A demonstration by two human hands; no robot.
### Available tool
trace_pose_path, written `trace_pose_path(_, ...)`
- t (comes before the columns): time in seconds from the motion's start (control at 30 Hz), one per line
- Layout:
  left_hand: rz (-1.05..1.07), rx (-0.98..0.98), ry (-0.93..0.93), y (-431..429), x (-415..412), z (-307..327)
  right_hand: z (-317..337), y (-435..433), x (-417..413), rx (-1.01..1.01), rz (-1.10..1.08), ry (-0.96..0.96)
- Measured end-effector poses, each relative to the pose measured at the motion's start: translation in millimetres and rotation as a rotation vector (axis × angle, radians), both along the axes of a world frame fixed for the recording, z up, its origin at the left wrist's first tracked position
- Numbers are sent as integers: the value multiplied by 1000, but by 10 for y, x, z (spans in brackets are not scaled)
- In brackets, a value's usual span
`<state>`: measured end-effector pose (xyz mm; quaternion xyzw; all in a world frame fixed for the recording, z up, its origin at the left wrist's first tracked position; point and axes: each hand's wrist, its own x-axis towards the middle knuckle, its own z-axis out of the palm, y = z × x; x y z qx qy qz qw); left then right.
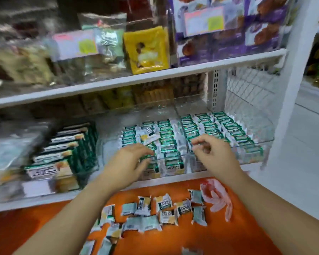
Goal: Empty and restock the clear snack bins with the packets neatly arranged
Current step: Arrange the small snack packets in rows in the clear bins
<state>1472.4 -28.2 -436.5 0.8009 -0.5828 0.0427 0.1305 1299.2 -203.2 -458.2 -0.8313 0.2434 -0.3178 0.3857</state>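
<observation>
1. Packets: the green packets (pixel 167 142) stand on edge in tight rows inside the centre bin (pixel 109 150) and the right bin (pixel 261 129), both on the mid shelf (pixel 173 178). Standing them on edge prob. fits more per row and keeps the labels readable.
2. One skewed packet (pixel 148 134) lies flat across the centre rows. Treat it as not yet slotted.
3. Loose packets (pixel 164 205) are scattered on the orange surface (pixel 228 236), near you and below the shelf. This is likely your staging stock.
4. Left hand (pixel 131 159): fingers stretched out, resting on the near rows of the centre bin, gripping nothing.
5. Right hand (pixel 210 150): fingers loosely curled above the near-left corner of the right bin. Whether it pinches a packet can't be told (motion blur).
6. Clearance: the upper shelf (pixel 136 78) overhangs the far rows, so enter from the near edge. The box bin (pixel 63 153) sits just left of the centre bin, and the white upright (pixel 293 107) closes the right side. Lateral room is tight.
7. The pink film (pixel 215 197) lies at the right of the loose stock.
</observation>
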Motion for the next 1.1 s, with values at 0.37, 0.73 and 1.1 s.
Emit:
trace_pose_path(0.37,180,-21,-21,716,465,-441,89,224,1500,-77,148,503)
trace_pose_path(0.73,159,-219,80,578,617,-437,-168,19,2087,-78,-54,455)
trace_pose_path(1.1,359,-660,414,362,1108,-270,142,-75,2540,-285,151,370)
